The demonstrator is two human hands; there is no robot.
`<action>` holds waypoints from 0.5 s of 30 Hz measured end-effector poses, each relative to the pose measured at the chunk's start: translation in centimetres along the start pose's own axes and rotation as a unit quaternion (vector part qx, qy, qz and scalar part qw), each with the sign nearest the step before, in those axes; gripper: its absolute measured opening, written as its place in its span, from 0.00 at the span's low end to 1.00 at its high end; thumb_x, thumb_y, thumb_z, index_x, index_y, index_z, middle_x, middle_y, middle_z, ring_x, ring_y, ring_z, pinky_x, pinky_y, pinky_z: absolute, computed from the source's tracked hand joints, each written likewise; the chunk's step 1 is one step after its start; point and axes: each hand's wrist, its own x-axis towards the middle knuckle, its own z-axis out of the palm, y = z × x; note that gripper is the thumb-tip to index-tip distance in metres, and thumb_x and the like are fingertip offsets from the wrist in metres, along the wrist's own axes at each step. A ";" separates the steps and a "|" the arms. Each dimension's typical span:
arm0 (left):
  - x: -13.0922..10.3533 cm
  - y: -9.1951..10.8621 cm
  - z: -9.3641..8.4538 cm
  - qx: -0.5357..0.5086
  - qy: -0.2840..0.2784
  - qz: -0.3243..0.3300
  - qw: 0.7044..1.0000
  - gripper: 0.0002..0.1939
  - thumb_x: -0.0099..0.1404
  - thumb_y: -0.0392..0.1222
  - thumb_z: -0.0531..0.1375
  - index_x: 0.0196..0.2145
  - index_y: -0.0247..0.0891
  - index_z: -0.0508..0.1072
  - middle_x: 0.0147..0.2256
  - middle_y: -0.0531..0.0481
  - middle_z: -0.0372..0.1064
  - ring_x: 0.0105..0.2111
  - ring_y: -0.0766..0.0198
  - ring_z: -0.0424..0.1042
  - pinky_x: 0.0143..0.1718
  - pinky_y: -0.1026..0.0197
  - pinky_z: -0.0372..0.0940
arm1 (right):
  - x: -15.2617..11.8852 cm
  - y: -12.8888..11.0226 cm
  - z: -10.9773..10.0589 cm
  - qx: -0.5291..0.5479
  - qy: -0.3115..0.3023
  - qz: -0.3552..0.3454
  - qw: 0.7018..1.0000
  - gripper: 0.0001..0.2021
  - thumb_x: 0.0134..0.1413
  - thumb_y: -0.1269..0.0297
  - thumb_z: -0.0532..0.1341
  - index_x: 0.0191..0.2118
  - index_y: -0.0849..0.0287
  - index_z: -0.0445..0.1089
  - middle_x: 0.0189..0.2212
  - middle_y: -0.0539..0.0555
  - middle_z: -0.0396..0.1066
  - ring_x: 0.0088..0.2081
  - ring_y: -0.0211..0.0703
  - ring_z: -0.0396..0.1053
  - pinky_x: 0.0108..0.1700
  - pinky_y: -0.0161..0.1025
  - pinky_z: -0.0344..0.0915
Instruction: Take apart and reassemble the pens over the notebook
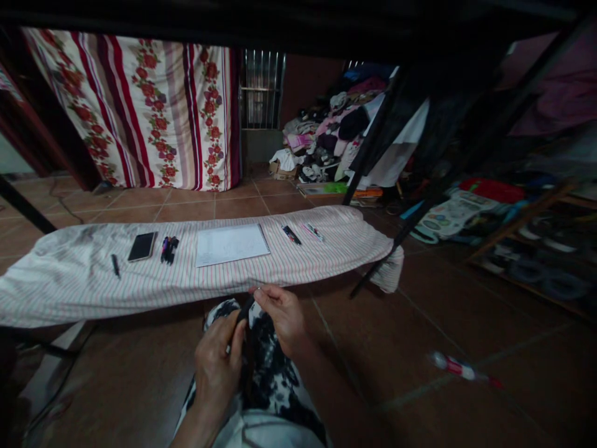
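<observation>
In the head view, at the lower centre of the frame, the left hand (218, 356) has its fingers curled closed around a dark, slender item (245, 307). The right hand (283, 312), just right of it, pinches near the item's upper end with thumb and fingertips. Both are above patterned black-and-white clothing (273, 354). Across the middle of the frame lies a striped cloth (153, 283). On it, from left to right, rest a dark pen (115, 266), a phone (142, 246), a bunch of pens (169, 249), an open spiral notebook (232, 244) and two more small groups of pens (291, 234). A blurred red-and-clear object (461, 368) is at the lower right.
</observation>
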 end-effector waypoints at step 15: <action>-0.1 -0.1 1.5 -0.046 -0.078 -0.097 0.991 0.13 0.61 0.45 0.57 0.38 0.37 0.78 0.36 0.44 0.77 0.37 0.57 0.76 0.39 0.59 0.70 | 0.7 0.6 -1.1 0.026 0.008 0.004 1.000 0.12 0.42 0.54 0.67 0.28 0.59 0.77 0.19 0.48 0.64 0.24 0.34 0.58 0.30 0.34 0.56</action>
